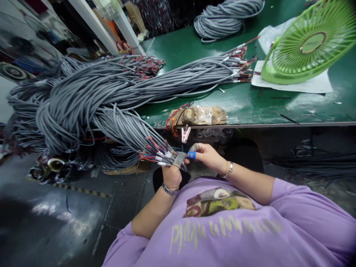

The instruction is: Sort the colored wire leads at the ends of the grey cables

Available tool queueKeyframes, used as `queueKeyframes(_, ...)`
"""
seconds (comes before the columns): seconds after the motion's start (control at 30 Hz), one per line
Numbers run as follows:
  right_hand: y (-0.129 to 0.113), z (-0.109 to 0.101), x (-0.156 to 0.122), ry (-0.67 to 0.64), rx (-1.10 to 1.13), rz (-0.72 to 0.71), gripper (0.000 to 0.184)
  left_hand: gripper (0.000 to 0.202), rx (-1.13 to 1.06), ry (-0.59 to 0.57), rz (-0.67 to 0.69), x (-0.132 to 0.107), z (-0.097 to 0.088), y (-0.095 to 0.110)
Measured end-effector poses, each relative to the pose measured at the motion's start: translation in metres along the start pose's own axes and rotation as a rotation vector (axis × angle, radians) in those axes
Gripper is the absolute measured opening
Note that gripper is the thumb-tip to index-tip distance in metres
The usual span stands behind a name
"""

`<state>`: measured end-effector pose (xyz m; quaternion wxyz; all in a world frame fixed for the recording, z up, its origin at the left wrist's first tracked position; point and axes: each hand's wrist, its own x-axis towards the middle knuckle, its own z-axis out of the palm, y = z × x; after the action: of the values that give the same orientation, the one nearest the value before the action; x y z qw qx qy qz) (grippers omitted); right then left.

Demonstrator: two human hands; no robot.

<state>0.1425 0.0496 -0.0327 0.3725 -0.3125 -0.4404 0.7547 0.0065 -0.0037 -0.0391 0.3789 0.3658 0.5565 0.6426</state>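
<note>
A thick bundle of grey cables spills off the green bench and hangs down to my lap. Its stripped ends show red, blue and white wires. My left hand is closed round those ends, with grey tape on the thumb. My right hand pinches at the same wire ends from the right; its fingertips wear grey and blue tape. The two hands touch just below the bench edge.
On the green bench stand a green fan on white paper, a coil of grey cable at the back and a taped brown block with red wires at the front edge. A pink clip hangs below it.
</note>
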Motion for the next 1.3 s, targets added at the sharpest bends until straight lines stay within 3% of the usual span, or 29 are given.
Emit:
queueKeyframes(0.1,0.0,-0.002,-0.002,-0.032,-0.034,0.016,0.034,0.016,-0.046,0.014,-0.011,0.001,0.002,0.004)
queueKeyframes(0.3,-0.004,-0.004,0.003,0.053,-0.007,0.022,0.036,0.016,-0.031,0.031,-0.062,0.0,0.003,0.007)
queueKeyframes(0.53,-0.013,0.011,0.012,-0.098,0.061,0.11,0.035,0.019,-0.012,0.025,0.003,-0.001,0.003,0.002)
queueKeyframes(0.77,-0.005,0.006,0.011,0.042,0.091,0.053,0.029,0.023,-0.001,0.045,-0.022,-0.001,0.003,0.005)
queueKeyframes(0.97,-0.007,-0.013,0.028,0.122,0.292,0.138,0.039,0.015,-0.116,-0.01,-0.142,0.004,0.007,0.022)
queueKeyframes(1.1,-0.016,-0.013,0.046,0.036,0.298,0.218,0.044,0.021,-0.139,-0.109,-0.229,0.013,0.01,0.034)
queueKeyframes(1.3,-0.018,0.0,0.055,-0.09,0.375,0.153,0.048,0.022,-0.141,-0.191,-0.306,0.022,0.011,0.041)
